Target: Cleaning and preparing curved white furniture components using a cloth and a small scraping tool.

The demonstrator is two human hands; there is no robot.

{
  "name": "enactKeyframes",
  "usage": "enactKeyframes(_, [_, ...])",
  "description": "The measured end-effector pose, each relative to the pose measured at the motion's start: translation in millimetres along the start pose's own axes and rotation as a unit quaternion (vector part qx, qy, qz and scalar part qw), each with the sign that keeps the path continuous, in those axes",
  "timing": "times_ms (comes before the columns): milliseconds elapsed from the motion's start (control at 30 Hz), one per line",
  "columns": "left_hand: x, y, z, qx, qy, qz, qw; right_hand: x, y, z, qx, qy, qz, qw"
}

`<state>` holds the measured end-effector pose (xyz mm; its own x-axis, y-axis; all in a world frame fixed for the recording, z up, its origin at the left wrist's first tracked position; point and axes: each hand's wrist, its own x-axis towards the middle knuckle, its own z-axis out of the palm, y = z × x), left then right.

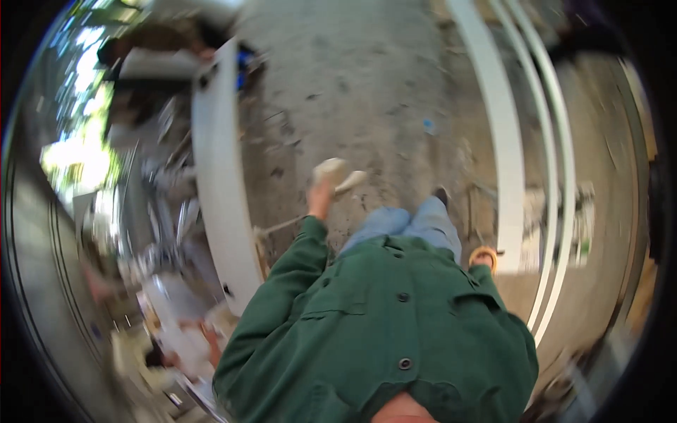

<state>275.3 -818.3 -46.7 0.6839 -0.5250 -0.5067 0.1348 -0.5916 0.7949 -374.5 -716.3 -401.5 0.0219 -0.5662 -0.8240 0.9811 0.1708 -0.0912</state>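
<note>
My left hand (321, 200) is in front of me on the left, its fingers smeared by motion. It is closed round an off-white, crumpled-looking bundle (330, 170), whose kind is too blurred to tell. A smaller pale lump (352, 180) lies beside the bundle, seemingly at the end of a thin stick. Low at my right side, my right hand (482, 261) is partly hidden by my green sleeve. A yellow-orange ring like a roll of tape (492, 252) circles its fingers.
A long white board (220, 169) stands raised on my left. To the right run another white board (497, 106) and narrow white strips (549, 134). Printed paper (582, 225) lies beneath them. Other people (151, 46) are at the far left and lower left. Grey floor (352, 77) stretches ahead.
</note>
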Motion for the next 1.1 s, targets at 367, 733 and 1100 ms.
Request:
enactKeyframes(367, [-33.3, -171.8, -150.6, -0.037, 0.214, -0.105, 0.970, 20.6, 168.2, 354.4, -0.413, -0.093, -0.033, 0.905])
enactKeyframes(733, [-83.2, -256.2, -314.6, -0.336, 0.343, -0.274, 0.834, -43.4, 520.0, 444.3, -0.524, -0.178, 0.102, 0.827])
enactKeyframes(1100, [51.4, -194.6, -372.0, -0.295, 0.289, -0.224, 0.883, -80.9, 724.8, 525.4, -0.634, -0.254, 0.195, 0.705])
